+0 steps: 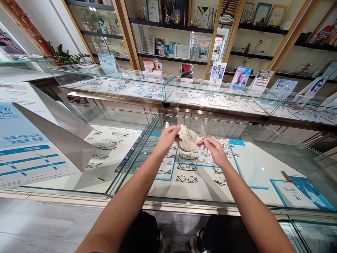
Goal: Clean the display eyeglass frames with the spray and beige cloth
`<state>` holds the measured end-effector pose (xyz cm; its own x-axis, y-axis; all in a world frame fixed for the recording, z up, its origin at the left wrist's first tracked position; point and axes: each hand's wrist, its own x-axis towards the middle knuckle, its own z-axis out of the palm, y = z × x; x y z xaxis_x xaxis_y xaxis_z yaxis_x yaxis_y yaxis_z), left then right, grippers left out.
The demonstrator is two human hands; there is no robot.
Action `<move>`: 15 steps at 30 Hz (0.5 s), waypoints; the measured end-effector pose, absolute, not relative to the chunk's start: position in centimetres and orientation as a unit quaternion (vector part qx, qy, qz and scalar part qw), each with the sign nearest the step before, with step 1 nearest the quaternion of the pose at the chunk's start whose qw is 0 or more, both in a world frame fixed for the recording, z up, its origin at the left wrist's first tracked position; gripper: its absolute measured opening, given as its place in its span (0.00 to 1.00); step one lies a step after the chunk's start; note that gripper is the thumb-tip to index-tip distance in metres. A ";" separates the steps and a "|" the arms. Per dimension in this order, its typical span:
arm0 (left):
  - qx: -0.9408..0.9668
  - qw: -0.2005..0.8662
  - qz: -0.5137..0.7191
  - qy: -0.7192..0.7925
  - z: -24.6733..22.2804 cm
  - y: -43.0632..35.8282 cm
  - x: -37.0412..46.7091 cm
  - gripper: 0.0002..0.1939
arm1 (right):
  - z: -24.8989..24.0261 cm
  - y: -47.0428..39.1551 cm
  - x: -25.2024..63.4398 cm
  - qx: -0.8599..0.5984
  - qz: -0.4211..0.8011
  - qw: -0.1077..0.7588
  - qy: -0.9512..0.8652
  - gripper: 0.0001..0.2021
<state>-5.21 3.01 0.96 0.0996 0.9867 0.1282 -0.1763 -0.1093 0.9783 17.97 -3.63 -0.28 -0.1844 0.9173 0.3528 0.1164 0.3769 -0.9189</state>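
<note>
My left hand (168,137) pinches a cream cleaning cloth (187,140) above a glass display counter (263,140). My right hand (213,149) grips a thin-framed pair of glasses (202,133) by the frame, one lens standing up beside the cloth. The cloth hangs bunched between the two hands and touches the glasses. Both hands hover over the glass top, above rows of displayed glasses (186,178) inside the case.
A large blue-and-white sign stand (26,147) sits on the counter at left. A second glass case (163,88) with upright cards runs behind. Wall shelves (171,26) hold frames and trophies. A small white bottle (166,124) stands on the glass near my left hand.
</note>
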 end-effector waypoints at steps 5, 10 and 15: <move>0.510 0.589 0.515 0.357 1.0 2.5 -4.7 0.23 | -0.5 -3.6 17.5 -0.371 0.445 0.466 -0.668 0.18; 0.532 0.603 0.491 0.336 1.2 1.4 -3.8 0.23 | -0.6 -3.6 17.3 -0.370 0.457 0.462 -0.664 0.18; 0.549 0.585 0.504 0.320 1.3 0.6 -3.2 0.23 | -0.7 -3.7 17.2 -0.374 0.468 0.468 -0.650 0.18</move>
